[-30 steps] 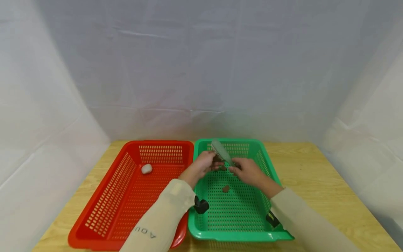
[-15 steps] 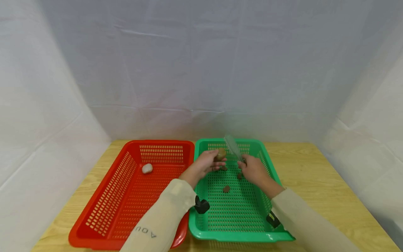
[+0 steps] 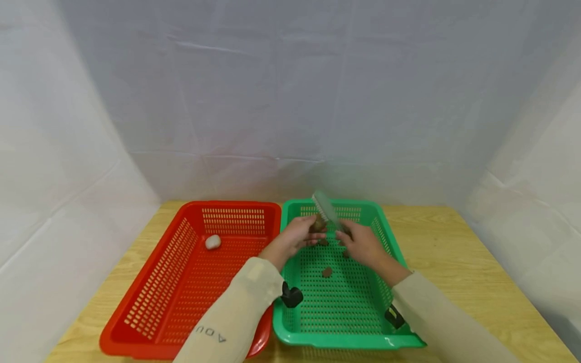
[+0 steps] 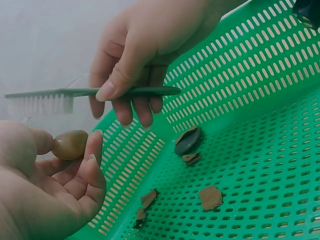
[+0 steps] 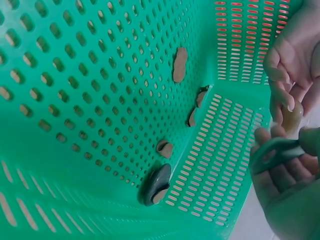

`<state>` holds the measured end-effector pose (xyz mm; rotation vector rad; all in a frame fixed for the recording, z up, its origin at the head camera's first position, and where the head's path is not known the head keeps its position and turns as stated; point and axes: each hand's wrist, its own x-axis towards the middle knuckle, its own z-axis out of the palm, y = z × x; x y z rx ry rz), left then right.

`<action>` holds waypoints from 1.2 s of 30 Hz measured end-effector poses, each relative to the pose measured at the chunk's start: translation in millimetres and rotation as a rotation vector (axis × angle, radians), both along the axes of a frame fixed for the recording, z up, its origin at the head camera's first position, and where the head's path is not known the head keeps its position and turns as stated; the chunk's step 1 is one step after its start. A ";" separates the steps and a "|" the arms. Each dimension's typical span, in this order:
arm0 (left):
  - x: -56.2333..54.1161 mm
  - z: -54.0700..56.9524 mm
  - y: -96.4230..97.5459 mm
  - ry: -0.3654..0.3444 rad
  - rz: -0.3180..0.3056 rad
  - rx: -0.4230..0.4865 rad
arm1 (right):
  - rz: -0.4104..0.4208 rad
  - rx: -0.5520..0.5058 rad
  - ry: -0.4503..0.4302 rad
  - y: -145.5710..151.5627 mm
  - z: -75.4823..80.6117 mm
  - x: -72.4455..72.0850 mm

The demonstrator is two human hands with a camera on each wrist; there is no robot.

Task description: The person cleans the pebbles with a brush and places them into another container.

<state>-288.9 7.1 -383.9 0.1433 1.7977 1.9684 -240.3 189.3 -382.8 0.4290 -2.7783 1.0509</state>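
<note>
Above the far end of the green basket (image 3: 336, 312), my left hand (image 3: 297, 236) pinches a smooth brownish stone (image 4: 71, 145) between thumb and fingers. My right hand (image 3: 360, 244) grips a green brush (image 4: 65, 93) by its handle, thumb on top. In the head view the white bristles (image 3: 320, 205) lie against or just over the stone; the left wrist view shows them slightly above it. On the basket floor, a dark stone (image 4: 188, 141) with brown crust on it lies by the wall. Several flat brown clay-like flakes (image 4: 211, 198) are scattered nearby.
A red basket (image 3: 190, 312) stands directly left of the green one, holding one whitish stone (image 3: 212, 242) near its far left corner. Both sit on a wooden table (image 3: 458, 272), with a white sheet (image 3: 299, 101) hanging behind and at the sides.
The brush swung away to the right, uncovering the stone, then came back left over it. My left hand has stayed nearly in place with the stone.
</note>
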 end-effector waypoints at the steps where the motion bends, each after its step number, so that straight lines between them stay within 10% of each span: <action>1: 0.2 0.1 0.1 0.002 -0.001 -0.002 | 0.019 -0.007 -0.004 -0.3 -0.3 -0.1; 13: -0.5 0.8 2.9 -0.025 0.019 -0.003 | 0.182 0.004 -0.159 2.0 -1.5 0.0; 36: -1.5 0.0 1.2 -0.013 -0.012 -0.005 | -0.067 0.074 -0.071 3.1 2.0 -1.0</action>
